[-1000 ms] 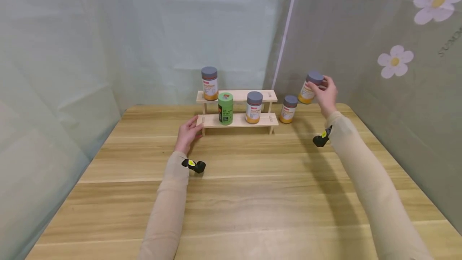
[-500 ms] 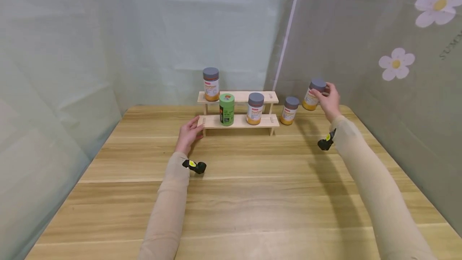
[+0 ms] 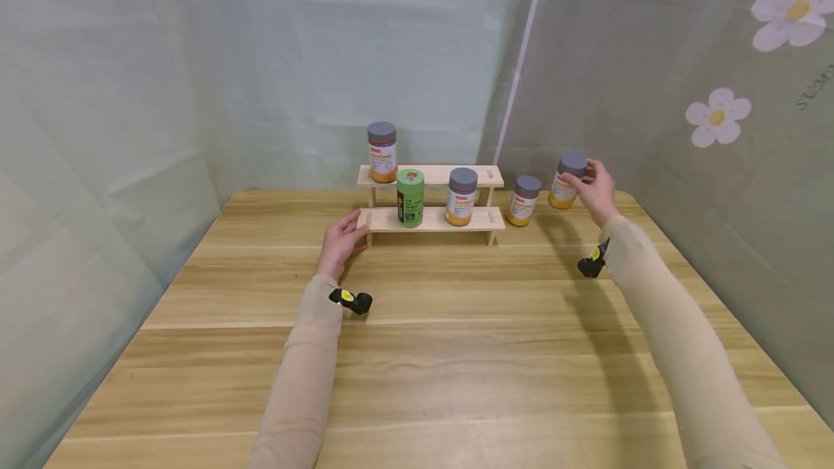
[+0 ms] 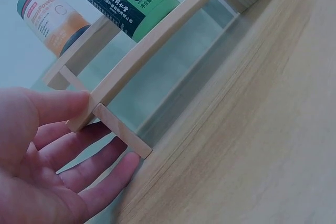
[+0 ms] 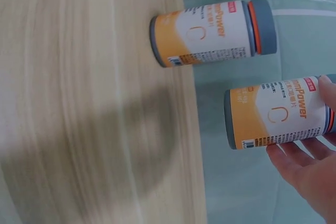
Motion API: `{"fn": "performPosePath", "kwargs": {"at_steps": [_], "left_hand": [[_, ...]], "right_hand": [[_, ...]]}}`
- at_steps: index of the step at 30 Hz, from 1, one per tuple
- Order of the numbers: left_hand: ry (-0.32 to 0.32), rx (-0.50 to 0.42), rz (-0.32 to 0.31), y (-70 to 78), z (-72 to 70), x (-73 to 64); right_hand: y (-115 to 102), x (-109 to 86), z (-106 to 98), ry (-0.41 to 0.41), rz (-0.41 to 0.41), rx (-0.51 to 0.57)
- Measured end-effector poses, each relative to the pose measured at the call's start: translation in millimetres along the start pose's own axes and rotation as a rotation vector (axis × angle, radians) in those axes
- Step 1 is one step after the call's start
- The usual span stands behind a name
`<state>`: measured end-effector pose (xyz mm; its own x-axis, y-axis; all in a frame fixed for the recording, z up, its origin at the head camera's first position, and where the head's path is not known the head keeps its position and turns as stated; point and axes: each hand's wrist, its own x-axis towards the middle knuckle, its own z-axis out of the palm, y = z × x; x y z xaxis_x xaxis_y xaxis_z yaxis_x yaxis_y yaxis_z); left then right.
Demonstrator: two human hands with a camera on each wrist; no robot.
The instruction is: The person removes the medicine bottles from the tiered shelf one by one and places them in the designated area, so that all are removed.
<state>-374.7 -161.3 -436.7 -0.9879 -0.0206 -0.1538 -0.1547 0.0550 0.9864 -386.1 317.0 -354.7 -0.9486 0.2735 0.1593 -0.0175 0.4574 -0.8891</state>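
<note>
At the right rear of the table, my right hand (image 3: 599, 192) holds a supplement bottle (image 3: 563, 190) with a grey lid and a white and orange label. In the right wrist view, thumb and fingers grip this bottle (image 5: 275, 114) near its lid, with its base apart from the tabletop. My left hand (image 3: 339, 241) grips the left end of a two-tier wooden display shelf (image 3: 430, 218). Its thumb lies on the lower board (image 4: 142, 56) in the left wrist view, and the fingers reach underneath by the leg (image 4: 123, 132).
A matching bottle (image 3: 523, 203) stands between the shelf and my right hand. The lower tier bears a green bottle (image 3: 410, 200) and a grey-lidded one (image 3: 460, 198); another grey-lidded bottle (image 3: 382, 154) stands on the upper tier. Curtains (image 3: 404, 42) hang behind the wooden table (image 3: 417, 353).
My right hand has lowered the bottle toward the table and shifted it slightly right, and the bottle has become more upright. The left hand has stayed at the shelf's end.
</note>
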Motion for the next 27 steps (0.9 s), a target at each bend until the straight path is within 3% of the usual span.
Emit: {"fn": "performPosePath", "kwargs": {"at_steps": [13, 21, 27], "left_hand": [[0.006, -0.011, -0.003, 1.2, 1.5, -2.9], [0.005, -0.009, 0.004, -1.0, 0.0, 0.2], [0.007, 0.001, 0.002, -0.5, 1.1, -2.0]], "right_hand": [[15, -2.9, 5, -0.021, 0.018, 0.018], [25, -2.3, 8, -0.024, 0.114, 0.102], [31, -4.8, 6, -0.031, 0.120, 0.123]]}}
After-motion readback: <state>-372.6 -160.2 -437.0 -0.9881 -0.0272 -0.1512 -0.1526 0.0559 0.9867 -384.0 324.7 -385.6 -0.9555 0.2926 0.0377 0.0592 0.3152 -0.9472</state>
